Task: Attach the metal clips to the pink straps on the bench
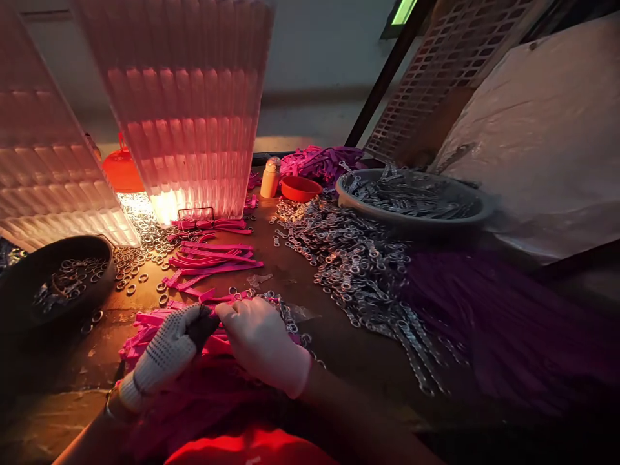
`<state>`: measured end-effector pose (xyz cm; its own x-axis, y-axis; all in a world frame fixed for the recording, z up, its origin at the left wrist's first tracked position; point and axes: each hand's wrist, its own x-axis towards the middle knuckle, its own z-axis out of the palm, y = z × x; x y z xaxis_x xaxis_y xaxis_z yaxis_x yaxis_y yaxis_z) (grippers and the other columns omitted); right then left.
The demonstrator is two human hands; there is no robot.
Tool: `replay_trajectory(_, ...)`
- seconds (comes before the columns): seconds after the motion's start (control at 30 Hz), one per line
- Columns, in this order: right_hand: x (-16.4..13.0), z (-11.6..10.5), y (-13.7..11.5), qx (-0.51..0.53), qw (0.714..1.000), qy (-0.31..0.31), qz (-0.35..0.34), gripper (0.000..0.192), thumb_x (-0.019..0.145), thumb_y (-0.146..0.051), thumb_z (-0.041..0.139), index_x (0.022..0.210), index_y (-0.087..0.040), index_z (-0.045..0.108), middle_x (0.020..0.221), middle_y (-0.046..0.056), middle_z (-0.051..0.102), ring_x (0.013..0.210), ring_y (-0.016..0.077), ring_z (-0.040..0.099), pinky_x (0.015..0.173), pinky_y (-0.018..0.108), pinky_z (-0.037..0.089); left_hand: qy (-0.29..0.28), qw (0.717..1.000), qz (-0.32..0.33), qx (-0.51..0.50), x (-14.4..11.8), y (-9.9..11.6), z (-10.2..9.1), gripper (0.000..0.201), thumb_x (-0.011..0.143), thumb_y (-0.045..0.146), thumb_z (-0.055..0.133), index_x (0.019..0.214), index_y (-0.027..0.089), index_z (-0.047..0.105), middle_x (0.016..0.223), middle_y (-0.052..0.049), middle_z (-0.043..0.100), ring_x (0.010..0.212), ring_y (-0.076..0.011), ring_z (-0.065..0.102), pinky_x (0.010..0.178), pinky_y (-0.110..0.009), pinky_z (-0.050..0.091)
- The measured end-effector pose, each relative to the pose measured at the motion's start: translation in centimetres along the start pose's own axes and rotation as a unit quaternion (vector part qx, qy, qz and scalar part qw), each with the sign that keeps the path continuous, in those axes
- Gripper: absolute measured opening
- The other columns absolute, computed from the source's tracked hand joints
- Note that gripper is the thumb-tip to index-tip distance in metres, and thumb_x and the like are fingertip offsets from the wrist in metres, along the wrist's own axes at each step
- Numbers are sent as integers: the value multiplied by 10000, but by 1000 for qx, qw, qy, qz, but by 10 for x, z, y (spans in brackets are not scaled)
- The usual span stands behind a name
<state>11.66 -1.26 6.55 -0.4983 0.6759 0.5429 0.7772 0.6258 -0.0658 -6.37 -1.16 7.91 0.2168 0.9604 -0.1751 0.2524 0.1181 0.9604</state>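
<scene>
My left hand (pixel 167 352) wears a white dotted knit glove with dark fingertips. My right hand (pixel 264 339) is in a thin pale glove. Their closed fingertips meet over a heap of pink straps (pixel 140 332), pinching what looks like one pink strap; most of it is hidden by the fingers. Metal clasps and rings (pixel 285 313) lie partly under and beyond my right hand. More pink straps (pixel 213 258) are laid in a row just past my hands.
Loose metal rings (pixel 130 268) spread beneath a lit red lamp (pixel 121 171), behind upright ribbed plastic sheets (pixel 194 110). A dark bowl (pixel 109 271) stands left. Right are chain pieces (pixel 353 258), a grey basin (pixel 416 223), purple straps (pixel 508 323), a small red bowl (pixel 300 188) and a bottle (pixel 270 181).
</scene>
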Motion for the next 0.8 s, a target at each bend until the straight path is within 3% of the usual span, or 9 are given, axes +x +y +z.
replay_trajectory(0.13,-3,-2,-2,5,1000,17,-7,240,956,-137,432,1127,-155,598,770,40,582,669,208,460,622,351,262,-27,999,-31,-34,-5,4,-2,229,873,375,514,729,201,549,472,63,420,368,-82,305,370,-204,252)
replay_trajectory(0.27,-3,-3,-2,-5,1000,-1,-13,214,954,-103,419,1050,-164,601,744,35,559,660,200,444,619,352,260,22,985,107,135,-7,-1,0,119,778,239,584,790,184,689,720,-37,690,645,-165,575,607,-259,453)
replay_trajectory(0.33,-3,-2,-2,-33,999,4,-14,228,946,-80,409,1049,-153,599,743,41,553,659,201,442,620,354,260,24,974,138,180,-7,-5,1,152,745,200,583,817,182,716,814,-57,736,737,-202,614,703,-292,474)
replay_trajectory(0.57,-6,2,0,-28,999,-13,-11,199,961,-103,422,1035,-148,601,724,28,563,629,187,458,592,351,245,45,983,122,132,-4,-2,8,180,849,247,532,747,181,664,693,-30,676,669,-180,569,644,-277,447)
replay_trajectory(0.73,-5,11,3,-10,1000,8,17,198,973,-135,423,1053,-158,603,752,37,586,652,192,480,605,341,283,0,973,123,197,10,-17,5,200,770,160,549,856,158,730,843,-84,740,767,-232,628,750,-344,466)
replay_trajectory(0.8,-3,11,3,6,999,-10,39,169,966,-134,448,1025,-165,603,774,43,604,674,196,508,621,333,317,-26,981,109,160,14,-25,4,203,784,176,549,867,160,734,850,-82,738,774,-223,630,748,-333,475)
